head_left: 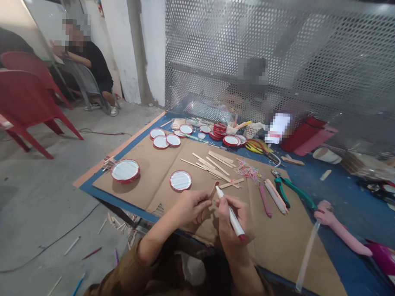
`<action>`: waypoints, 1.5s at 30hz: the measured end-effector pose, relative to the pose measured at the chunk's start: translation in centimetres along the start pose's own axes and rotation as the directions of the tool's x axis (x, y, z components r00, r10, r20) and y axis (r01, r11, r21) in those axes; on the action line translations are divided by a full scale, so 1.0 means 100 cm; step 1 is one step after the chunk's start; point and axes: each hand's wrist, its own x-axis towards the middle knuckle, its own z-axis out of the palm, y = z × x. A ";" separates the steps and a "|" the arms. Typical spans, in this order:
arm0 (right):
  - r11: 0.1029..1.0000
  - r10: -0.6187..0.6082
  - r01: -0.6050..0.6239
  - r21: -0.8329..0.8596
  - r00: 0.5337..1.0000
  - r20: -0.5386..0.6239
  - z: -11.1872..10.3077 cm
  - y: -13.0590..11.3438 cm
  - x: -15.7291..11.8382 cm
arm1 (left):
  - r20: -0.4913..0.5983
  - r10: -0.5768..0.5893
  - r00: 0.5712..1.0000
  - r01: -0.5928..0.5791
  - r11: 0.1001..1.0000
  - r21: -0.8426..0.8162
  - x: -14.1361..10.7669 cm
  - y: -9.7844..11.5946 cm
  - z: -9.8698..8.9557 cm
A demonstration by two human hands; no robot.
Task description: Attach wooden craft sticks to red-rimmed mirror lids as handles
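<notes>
My left hand [195, 206] pinches a short wooden craft stick [213, 191] whose top end is coloured red. In my right hand [233, 216] is a white marker [231, 216] with a red rear end, its tip close beside the red end of the stick. I cannot tell whether tip and stick touch. Beyond my hands lie several loose wooden sticks [213, 166] and a heap of coloured rubber bands [248, 171]. A round white lid with a red rim [180, 180] rests on the cardboard [160, 181] past my left hand.
Stacked red-rimmed lids [125, 170] stand at the left; more [231, 140] lie at the back. Right of my hands are markers [275, 196], green-handled pliers [282, 192] and a pink glue gun [340, 230]. Behind rises a perforated metal screen [214, 49]. A person [93, 60] sits at far left.
</notes>
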 end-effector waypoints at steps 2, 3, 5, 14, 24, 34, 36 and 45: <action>0.999 -0.007 0.007 -0.043 1.000 -0.009 0.000 -0.001 0.000 | -0.005 0.001 1.000 -0.001 1.000 0.003 0.000 0.000 0.000; 0.999 0.001 -0.002 -0.052 1.000 -0.017 0.000 -0.001 0.000 | -0.007 -0.001 1.000 0.001 1.000 0.003 0.000 0.000 0.000; 0.999 0.023 -0.025 -0.035 0.999 -0.045 0.000 -0.001 -0.001 | -0.008 -0.005 1.000 0.005 1.000 0.001 -0.001 0.001 0.000; 0.998 -0.003 0.001 -0.056 0.999 -0.032 0.002 -0.002 -0.001 | -0.010 0.041 0.999 -0.040 0.998 0.054 -0.001 0.001 -0.002; 0.986 0.160 -0.157 0.054 0.985 -0.060 0.002 0.005 -0.003 | 0.005 0.008 1.000 -0.008 1.000 0.006 -0.001 0.004 -0.001; 0.988 0.148 -0.146 0.046 0.987 -0.064 0.002 0.004 -0.002 | -0.002 0.024 1.000 -0.024 1.000 -0.007 -0.001 0.003 0.000; 0.988 0.148 -0.146 0.046 0.987 -0.057 0.001 0.004 -0.002 | -0.004 0.021 1.000 -0.021 1.000 -0.012 -0.001 0.003 0.000; 0.991 0.131 -0.131 0.008 0.990 -0.043 0.000 0.002 -0.001 | -0.004 0.023 1.000 -0.023 0.999 0.025 -0.001 0.002 -0.001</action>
